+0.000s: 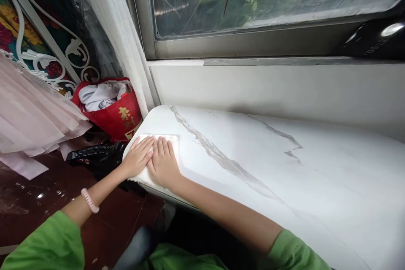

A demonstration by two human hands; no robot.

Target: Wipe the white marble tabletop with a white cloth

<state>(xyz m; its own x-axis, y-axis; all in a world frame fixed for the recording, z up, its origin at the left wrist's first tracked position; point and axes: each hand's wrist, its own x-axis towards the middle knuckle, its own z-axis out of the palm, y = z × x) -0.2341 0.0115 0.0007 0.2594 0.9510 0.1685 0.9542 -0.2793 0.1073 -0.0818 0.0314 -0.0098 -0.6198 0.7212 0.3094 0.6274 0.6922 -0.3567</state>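
Note:
A white cloth or paper towel point(175, 144) lies spread at the left end of a white marble-patterned tabletop point(215, 185). Both of my hands rest on it, side by side and touching. My left hand point(137, 158) lies flat with its fingers stretched out, pointing up and to the right. Pressed down just to its right is my right hand point(164, 162), also flat, fingers extended away from me. Neither hand grips the cloth. Part of it is hidden beneath my palms.
A red bag point(115, 114) with white fabric inside stands beyond the table's left end, above a black plastic bag point(95, 154). A pink skirt point(38, 109) and a white curtain point(110, 21) hang at left. Behind the table are a white wall point(268, 88) and a window point(202, 4).

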